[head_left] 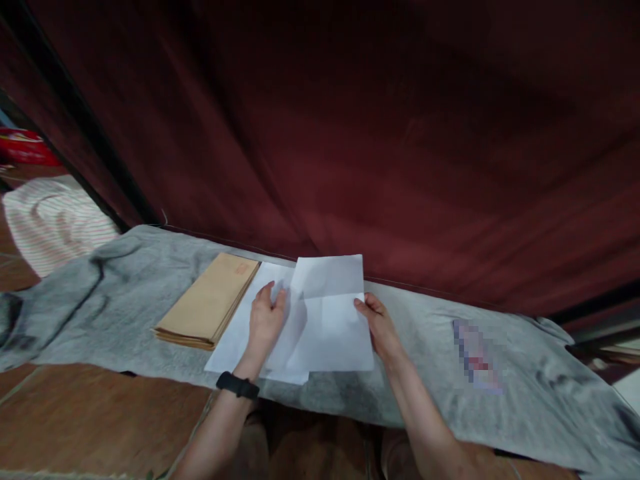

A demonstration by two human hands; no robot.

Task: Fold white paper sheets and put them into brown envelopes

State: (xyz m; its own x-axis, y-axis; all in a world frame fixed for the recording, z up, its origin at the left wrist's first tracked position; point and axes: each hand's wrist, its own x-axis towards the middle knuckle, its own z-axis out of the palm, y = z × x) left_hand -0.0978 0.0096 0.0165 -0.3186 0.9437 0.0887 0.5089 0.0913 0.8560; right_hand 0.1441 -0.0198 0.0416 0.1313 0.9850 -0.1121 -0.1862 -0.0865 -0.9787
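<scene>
A creased sheet of white paper (333, 327) is held up by its right edge, pinched between the thumb and fingers of my right hand (377, 320). My left hand (267, 313) is at the sheet's left side with thumb and fingers apart; whether it touches the paper I cannot tell. Beneath lie more white sheets (240, 337), partly covered by my left hand and the held sheet. Just left of them rests a stack of brown envelopes (210, 300), the top one with a small reddish print near its far end.
A grey cloth (120, 307) covers the low surface. A blurred-out flat item (477, 357) lies on it at the right. Dark red fabric (350, 133) hangs behind. At the left are a striped cloth (57, 220) and a red item (27, 147). Brown floor tiles (90, 420) show in front.
</scene>
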